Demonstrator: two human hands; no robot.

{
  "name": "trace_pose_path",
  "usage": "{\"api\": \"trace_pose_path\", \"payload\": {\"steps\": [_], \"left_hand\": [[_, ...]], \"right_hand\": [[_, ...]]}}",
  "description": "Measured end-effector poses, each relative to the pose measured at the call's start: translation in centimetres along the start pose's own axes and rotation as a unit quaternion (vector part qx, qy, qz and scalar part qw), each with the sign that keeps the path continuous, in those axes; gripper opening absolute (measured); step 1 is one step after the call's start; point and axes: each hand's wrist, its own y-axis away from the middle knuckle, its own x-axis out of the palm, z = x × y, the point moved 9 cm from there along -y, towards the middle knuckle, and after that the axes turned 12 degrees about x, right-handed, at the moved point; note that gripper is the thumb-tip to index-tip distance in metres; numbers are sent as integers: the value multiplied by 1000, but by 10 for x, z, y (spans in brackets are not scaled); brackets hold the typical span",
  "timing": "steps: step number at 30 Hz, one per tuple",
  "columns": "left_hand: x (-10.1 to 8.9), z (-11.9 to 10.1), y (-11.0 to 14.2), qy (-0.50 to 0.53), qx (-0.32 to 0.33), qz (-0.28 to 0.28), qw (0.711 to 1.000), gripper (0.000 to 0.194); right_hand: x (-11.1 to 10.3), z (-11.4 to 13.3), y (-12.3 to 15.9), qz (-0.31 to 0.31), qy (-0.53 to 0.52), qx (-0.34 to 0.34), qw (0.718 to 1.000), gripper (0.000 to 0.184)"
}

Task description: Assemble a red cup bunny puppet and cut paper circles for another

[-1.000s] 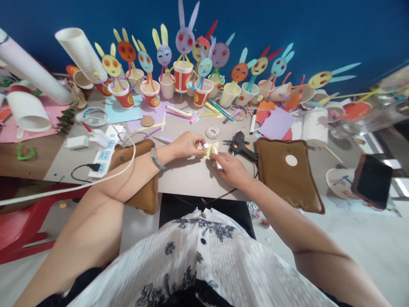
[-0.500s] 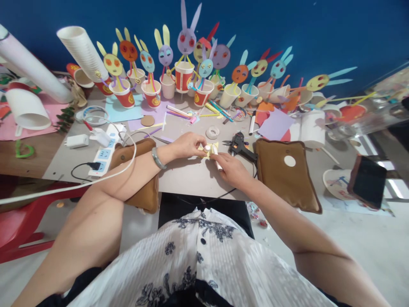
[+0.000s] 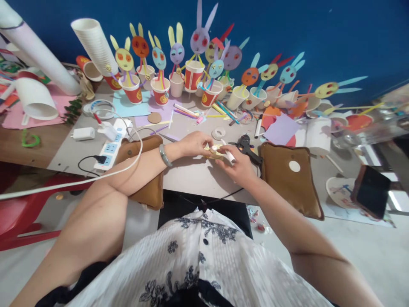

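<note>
My left hand (image 3: 198, 144) is closed at the table's near middle, with its fingertips pinching the edge of a small pale yellow paper piece (image 3: 210, 155). A small white round thing (image 3: 214, 148) sits at those fingertips; I cannot tell what it is. Just to the right, my right hand (image 3: 238, 167) is closed around a white marker (image 3: 230, 157), which tilts between thumb and fingers. The fingertips of this hand reach the yellow piece too, and partly hide it. Close behind my right hand lies a black glue gun (image 3: 245, 147).
Paper cups with paper rabbit figures, among them a red cup (image 3: 194, 76), line the back. A tape roll (image 3: 218, 133) lies beyond my hands. Brown cushion-like pads (image 3: 287, 181) flank them. A power strip (image 3: 112, 147) with a looping white cable is at left, a phone (image 3: 372, 192) at right.
My right hand has drawn slightly away to the right with the marker, which now tilts differently. My left hand stays at the yellow paper piece. The whole view has shifted a little.
</note>
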Motion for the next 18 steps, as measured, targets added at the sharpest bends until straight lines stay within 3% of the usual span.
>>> {"api": "trace_pose_path", "payload": {"steps": [6,11,16,18], "left_hand": [[2,0,-1,-50,-3,12,999,28],[2,-1,-1,-114,3,28,993,28],[-3,-7,0,-104,8,33,994,21],[-6,-10,1,-100,6,32,995,28]], "right_hand": [[0,-1,-16,-54,-162,99,980,50],[5,-3,-22,-54,-176,132,974,51],[4,-4,-21,-52,-174,141,973,49],[3,-5,-21,-54,-173,146,973,48]]}}
